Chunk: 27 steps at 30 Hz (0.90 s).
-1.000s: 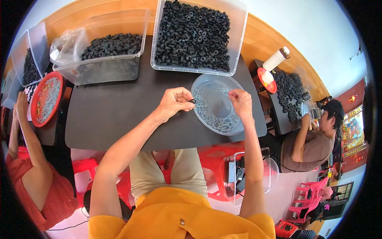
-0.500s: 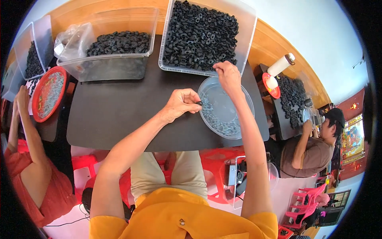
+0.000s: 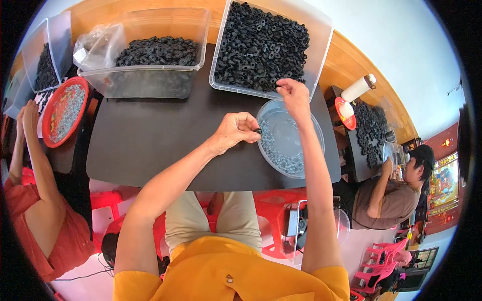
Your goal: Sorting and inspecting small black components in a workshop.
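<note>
My left hand (image 3: 233,131) is closed over the table, pinching a small black plastic part (image 3: 258,131) between thumb and fingertips. Just right of it lies a round clear tray (image 3: 288,138) strewn with small, shiny, clear or silvery pieces. Beyond that tray my right hand (image 3: 295,96) reaches over the near rim of a large clear bin (image 3: 321,55), its fingers drawn together. Many small black plastic parts (image 3: 263,45) with holes fill this bin. What the right fingertips hold, if anything, is too small to make out.
Another clear bin (image 3: 143,83) with black parts and a plastic bag stands back left on the dark table (image 3: 150,135). Co-workers sit on both sides: one by a red tray (image 3: 80,113), the other by a side table with black parts (image 3: 370,131) and a white bottle (image 3: 358,88).
The whole view has shifted slightly, moving the bins and round tray to the right in the picture. My left hand keeps its pinch on the black part; my right hand stays at the bin's rim.
</note>
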### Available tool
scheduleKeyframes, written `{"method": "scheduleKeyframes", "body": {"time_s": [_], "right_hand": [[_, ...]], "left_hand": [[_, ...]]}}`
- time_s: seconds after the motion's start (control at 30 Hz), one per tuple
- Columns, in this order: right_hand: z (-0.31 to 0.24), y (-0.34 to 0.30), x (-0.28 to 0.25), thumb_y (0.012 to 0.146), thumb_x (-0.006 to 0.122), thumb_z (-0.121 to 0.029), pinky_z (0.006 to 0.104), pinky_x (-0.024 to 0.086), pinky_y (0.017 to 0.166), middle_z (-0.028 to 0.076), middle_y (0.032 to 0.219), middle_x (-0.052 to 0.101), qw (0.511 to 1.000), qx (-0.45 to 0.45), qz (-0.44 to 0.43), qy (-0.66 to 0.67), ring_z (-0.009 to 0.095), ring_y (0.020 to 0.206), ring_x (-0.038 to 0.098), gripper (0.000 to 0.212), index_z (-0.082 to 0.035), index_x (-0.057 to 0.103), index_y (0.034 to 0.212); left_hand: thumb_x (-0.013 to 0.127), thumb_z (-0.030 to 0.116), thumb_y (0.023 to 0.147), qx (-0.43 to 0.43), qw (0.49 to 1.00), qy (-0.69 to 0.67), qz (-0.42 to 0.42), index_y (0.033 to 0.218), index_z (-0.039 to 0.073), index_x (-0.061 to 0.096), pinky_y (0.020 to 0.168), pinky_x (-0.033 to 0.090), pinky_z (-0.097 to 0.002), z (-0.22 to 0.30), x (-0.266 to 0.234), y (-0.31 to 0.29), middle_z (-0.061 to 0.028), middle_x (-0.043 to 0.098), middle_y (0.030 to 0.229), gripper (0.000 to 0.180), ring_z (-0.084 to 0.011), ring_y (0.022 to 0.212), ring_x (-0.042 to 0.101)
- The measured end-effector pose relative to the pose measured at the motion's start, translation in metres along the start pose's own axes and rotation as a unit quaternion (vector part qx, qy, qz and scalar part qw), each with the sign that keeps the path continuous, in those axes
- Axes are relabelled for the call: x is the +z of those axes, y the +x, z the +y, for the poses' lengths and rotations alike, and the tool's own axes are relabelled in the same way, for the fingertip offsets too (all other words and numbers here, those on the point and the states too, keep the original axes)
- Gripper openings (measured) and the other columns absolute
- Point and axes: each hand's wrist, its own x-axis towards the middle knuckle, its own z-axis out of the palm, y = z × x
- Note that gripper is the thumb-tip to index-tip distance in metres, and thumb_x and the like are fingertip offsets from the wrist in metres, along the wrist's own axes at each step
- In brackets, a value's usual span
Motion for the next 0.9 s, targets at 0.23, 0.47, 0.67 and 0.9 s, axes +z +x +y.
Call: {"method": "scheduleKeyframes", "body": {"time_s": [0.23, 0.47, 0.67, 0.9], "right_hand": [[-0.023, -0.083, -0.016, 0.079, 0.062, -0.004, 0.0232, 0.05, 0.061, 0.004, 0.075, 0.063, 0.919, 0.12, -0.108, 0.359, 0.009, 0.065, 0.058, 0.013, 0.002, 0.065, 0.091], [-0.017, -0.108, -0.003, 0.08, 0.062, -0.005, 0.0222, 0.052, 0.062, 0.004, 0.079, 0.063, 0.902, 0.13, -0.101, 0.4, 0.008, 0.07, 0.059, 0.013, 0.002, 0.064, 0.09], [-0.023, -0.112, 0.0, 0.08, 0.061, -0.004, 0.0223, 0.052, 0.062, 0.005, 0.078, 0.063, 0.909, 0.12, -0.102, 0.387, 0.008, 0.069, 0.059, 0.011, 0.002, 0.065, 0.089], [-0.026, -0.114, -0.003, 0.074, 0.064, -0.003, 0.0274, 0.049, 0.059, 0.011, 0.072, 0.064, 0.982, 0.046, -0.058, 0.171, 0.014, 0.064, 0.061, 0.013, 0.002, 0.064, 0.086]], "left_hand": [[0.067, 0.0, 0.074, -0.017, 1.0, 0.0, 0.021, 0.092, -0.001, 0.059, 0.065, 0.052, -0.0246, 0.005, 0.002, -0.005, -0.0071, 0.063, 0.079, 0.019, -0.0125, 0.071, 0.062], [0.066, 0.001, 0.075, -0.002, 1.0, -0.007, 0.004, 0.091, -0.001, 0.059, 0.066, 0.052, -0.0246, 0.0, 0.0, -0.004, -0.0073, 0.064, 0.081, 0.018, -0.012, 0.072, 0.062], [0.065, 0.0, 0.077, 0.009, 1.0, 0.0, -0.006, 0.091, 0.0, 0.06, 0.065, 0.051, -0.0232, -0.001, 0.002, -0.006, -0.0055, 0.063, 0.08, 0.016, -0.0107, 0.071, 0.061], [0.066, 0.001, 0.076, 0.01, 0.999, 0.047, -0.002, 0.088, 0.0, 0.06, 0.063, 0.049, -0.0224, -0.002, 0.005, -0.004, -0.0046, 0.063, 0.077, 0.014, -0.0098, 0.069, 0.06]]}}
